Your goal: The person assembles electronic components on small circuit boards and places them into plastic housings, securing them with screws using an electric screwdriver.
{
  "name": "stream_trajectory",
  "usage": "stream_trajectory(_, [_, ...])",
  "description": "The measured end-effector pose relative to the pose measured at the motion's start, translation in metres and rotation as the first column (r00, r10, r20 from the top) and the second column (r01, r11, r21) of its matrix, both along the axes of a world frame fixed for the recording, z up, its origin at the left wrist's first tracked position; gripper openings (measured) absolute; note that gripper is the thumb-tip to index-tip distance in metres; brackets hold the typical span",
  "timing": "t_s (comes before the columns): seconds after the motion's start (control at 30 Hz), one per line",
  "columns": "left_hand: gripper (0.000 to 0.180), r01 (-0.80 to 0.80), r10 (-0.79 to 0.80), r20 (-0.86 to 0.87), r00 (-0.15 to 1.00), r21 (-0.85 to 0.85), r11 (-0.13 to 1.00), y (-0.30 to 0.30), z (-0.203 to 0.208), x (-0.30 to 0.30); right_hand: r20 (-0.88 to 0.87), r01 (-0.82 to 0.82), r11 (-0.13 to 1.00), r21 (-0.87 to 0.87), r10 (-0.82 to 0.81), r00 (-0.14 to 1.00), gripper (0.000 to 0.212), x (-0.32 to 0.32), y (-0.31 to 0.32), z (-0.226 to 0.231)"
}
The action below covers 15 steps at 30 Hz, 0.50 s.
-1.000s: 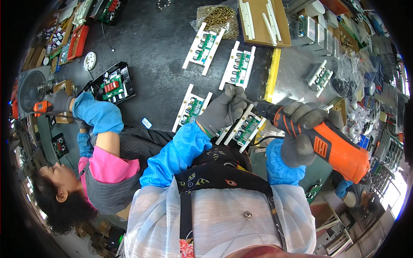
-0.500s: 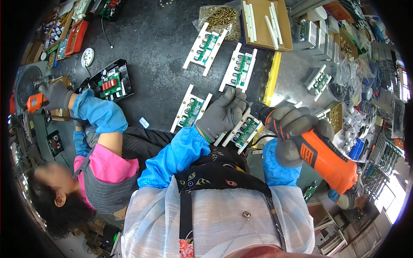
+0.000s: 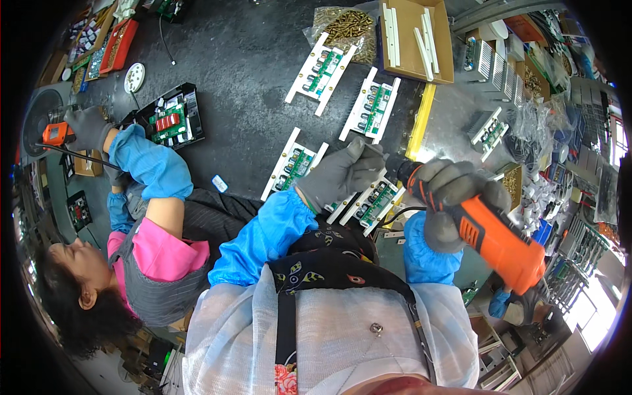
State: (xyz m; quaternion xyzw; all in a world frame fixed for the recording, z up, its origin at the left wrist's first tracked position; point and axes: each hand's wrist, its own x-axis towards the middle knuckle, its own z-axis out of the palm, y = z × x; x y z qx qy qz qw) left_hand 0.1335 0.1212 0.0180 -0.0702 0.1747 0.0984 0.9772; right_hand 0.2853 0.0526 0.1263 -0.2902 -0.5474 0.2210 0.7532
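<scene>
A circuit board [image 3: 376, 201] in a white frame lies on the dark counter [image 3: 250, 72] just below the middle of the view, partly covered by both gloved hands. The left hand [image 3: 342, 172] rests on its upper end, fingers [image 3: 367, 157] bunched together and pressing down at the board's 11 o'clock corner. The right hand [image 3: 454, 197] sits at the board's 3 o'clock, its fingers clamped around the grip of an orange power screwdriver [image 3: 490, 234], whose black nose points toward 10 o'clock and meets the board just beside the left fingertips.

A second framed board [image 3: 294, 166] lies at 9 o'clock of the left hand, almost touching it. Two more boards [image 3: 324, 71] [image 3: 373, 108] lie farther up at 12 o'clock, well apart from the hands. A cardboard box [image 3: 415, 39] with white strips sits at 1 o'clock, next to a bag of brass screws [image 3: 347, 25]. A yellow strip [image 3: 421, 122] runs along the counter's edge at 2 o'clock.

At 9 o'clock a co-worker in a pink top [image 3: 155, 253] reaches up with a gloved hand [image 3: 89, 126] holding another orange tool [image 3: 56, 133], near a black tray [image 3: 172, 118] with a green board.
</scene>
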Motion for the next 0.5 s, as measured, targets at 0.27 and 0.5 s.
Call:
stream_trajectory(0.27, [0.035, 0.890, 0.694, -0.582, 0.423, 0.413, -0.195, 0.024, -0.020, 0.005, 0.034, 0.374, 0.918, -0.135, -0.372, 0.927, 0.039, 0.008, 0.038, -0.018])
stream_trajectory(0.5, [0.027, 0.911, 0.637, -0.663, 0.393, 0.375, -0.172, 0.020, -0.023, 0.018, 0.091, 0.284, 0.894, -0.346, -0.270, 0.959, 0.061, 0.006, 0.046, -0.027])
